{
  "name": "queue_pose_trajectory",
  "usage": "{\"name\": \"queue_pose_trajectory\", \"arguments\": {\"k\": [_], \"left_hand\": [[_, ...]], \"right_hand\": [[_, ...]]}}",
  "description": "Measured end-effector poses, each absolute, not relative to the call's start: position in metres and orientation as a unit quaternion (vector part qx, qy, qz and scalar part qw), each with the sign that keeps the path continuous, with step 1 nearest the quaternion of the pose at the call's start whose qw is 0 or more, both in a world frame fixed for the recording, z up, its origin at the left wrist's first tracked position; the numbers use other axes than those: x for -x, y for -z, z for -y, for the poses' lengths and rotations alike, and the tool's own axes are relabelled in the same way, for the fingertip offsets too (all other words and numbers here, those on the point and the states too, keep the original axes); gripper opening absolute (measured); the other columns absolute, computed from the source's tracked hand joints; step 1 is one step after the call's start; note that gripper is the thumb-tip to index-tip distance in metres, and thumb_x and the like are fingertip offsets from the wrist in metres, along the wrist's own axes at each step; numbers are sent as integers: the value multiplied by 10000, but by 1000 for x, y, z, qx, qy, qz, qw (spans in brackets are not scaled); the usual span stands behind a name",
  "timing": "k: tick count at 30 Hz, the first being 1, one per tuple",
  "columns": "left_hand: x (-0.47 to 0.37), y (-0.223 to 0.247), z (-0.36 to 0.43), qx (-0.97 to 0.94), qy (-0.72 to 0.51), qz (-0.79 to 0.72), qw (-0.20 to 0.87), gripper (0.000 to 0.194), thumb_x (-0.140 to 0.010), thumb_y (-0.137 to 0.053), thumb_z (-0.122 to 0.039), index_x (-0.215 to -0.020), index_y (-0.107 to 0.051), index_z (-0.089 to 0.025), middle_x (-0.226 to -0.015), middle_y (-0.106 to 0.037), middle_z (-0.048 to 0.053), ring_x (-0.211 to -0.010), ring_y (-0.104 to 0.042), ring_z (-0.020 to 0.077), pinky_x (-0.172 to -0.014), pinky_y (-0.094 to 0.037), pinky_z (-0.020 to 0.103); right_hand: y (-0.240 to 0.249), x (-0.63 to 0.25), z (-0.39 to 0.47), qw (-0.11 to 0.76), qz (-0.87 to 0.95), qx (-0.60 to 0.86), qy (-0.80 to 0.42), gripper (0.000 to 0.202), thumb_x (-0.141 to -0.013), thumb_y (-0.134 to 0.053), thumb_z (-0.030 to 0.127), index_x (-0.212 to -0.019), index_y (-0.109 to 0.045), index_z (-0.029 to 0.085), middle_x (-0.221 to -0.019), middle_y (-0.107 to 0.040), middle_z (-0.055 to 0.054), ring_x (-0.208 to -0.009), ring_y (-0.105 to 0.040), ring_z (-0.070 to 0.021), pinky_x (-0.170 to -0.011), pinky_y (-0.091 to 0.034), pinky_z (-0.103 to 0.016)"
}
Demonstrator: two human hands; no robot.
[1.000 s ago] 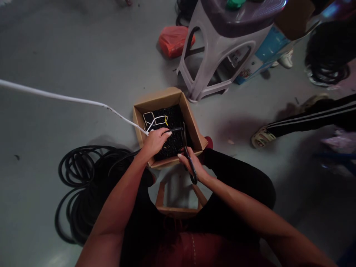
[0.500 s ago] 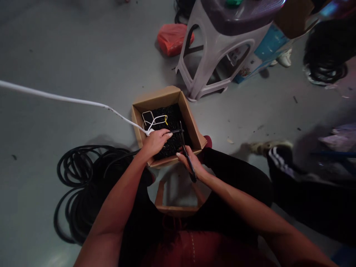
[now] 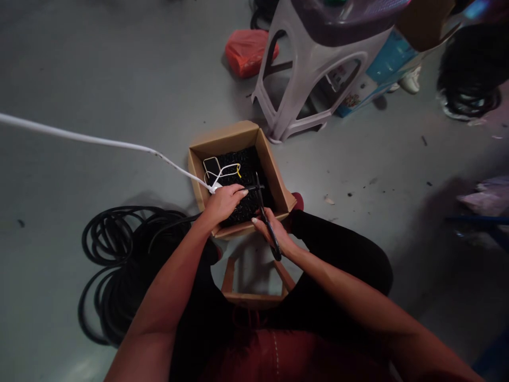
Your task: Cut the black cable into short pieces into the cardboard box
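My left hand (image 3: 226,202) is closed around a thin black corrugated tube (image 3: 254,187), whose end sticks out to the right over a cardboard box (image 3: 275,167). The tube runs back under my wrist to a large dark coil of tubing (image 3: 107,236) on the floor. In my right hand (image 3: 275,229) is a pair of black-handled scissors (image 3: 260,204), blades pointing away from me and meeting the tube near its end. Many short black pieces (image 3: 239,211) fill the box bottom. A dark phone-like rectangle (image 3: 211,166) and a looped white cable (image 3: 228,170) with a yellow tie lie on them.
A thick white cord (image 3: 99,140) stretches from the left into the box. Beyond stand a grey plastic stool (image 3: 278,95), a red plastic bag (image 3: 245,53) and a blue printed carton (image 3: 374,79). Between my legs is an open cardboard frame (image 3: 252,300). Black coils (image 3: 471,79) lie far right.
Another person's leg and shoe at the right have gone out of view. The tube end reaches slightly further right past the scissor blades. My hands keep nearly the same place.
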State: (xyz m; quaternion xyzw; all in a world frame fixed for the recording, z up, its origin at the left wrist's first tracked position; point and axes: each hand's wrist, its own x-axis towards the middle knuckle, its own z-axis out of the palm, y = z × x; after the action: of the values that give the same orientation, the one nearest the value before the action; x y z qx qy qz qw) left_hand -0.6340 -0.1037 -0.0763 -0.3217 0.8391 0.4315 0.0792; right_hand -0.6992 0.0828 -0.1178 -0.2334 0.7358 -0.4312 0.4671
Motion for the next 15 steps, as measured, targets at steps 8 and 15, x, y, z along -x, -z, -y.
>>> {"name": "queue_pose_trajectory", "arguments": {"k": [8, 15], "left_hand": [[634, 72, 104, 299, -432, -845, 101, 339, -883, -436, -341, -1006, -696, -161, -791, -675, 43, -732, -566, 167, -663, -381, 271], [631, 73, 106, 274, -428, -854, 112, 355, -879, -423, -339, -1010, -694, -150, -841, -684, 62, -770, -579, 181, -698, -394, 286]], "right_hand": [[114, 702, -81, 493, -703, 233, 456, 407, -845, -513, 525, -1074, -436, 198, -849, -539, -16, -729, -530, -153, -646, -428, -295], [107, 706, -79, 513, -685, 247, 455, 412, -856, -477, 574, -1018, -427, 199, -707, -505, 20, -648, -505, -146, -616, -427, -294]]}}
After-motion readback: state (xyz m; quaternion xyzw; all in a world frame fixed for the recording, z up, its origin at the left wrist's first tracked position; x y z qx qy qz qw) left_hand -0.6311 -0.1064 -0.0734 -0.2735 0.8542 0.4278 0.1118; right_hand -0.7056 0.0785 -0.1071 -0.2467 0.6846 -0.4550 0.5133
